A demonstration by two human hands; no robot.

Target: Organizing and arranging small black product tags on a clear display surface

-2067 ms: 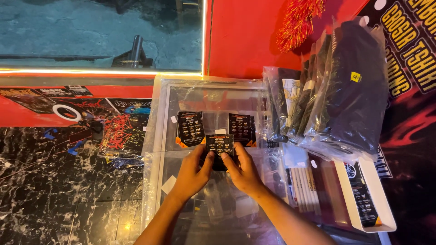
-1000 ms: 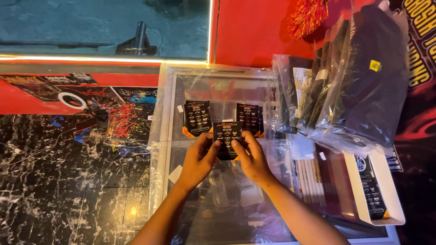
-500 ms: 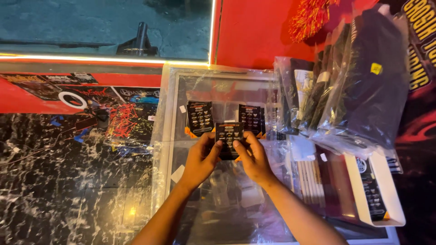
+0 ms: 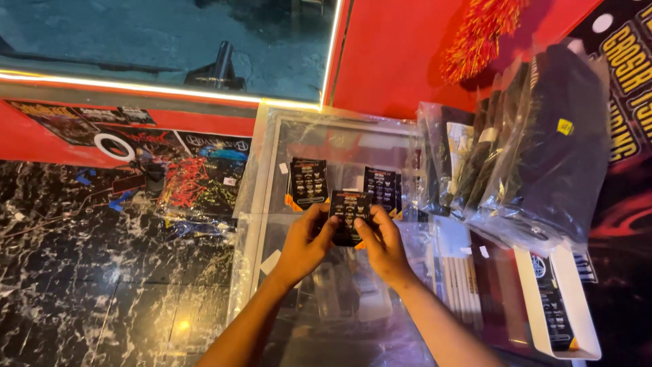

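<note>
At far left lies a black marble-patterned floor (image 4: pixel 81 285), with a red ledge carrying dark printed stickers (image 4: pixel 136 146) above it. Next comes a clear glass-topped bench (image 4: pixel 272 224) covered in crinkled transparent plastic. On it rests a small black printed card with orange corners (image 4: pixel 308 182), above the left hand (image 4: pixel 305 245). That hand's fingers curl onto the left edge of a stack of small black printed cards (image 4: pixel 349 216), held just over the glass between both hands. The right hand (image 4: pixel 384 248) pinches the stack's right edge, its fingers closed on it. Behind lies another black printed card (image 4: pixel 382 189). Further right stand upright dark garments in clear plastic bags (image 4: pixel 543 143), and a long white open box (image 4: pixel 564 299).
</note>
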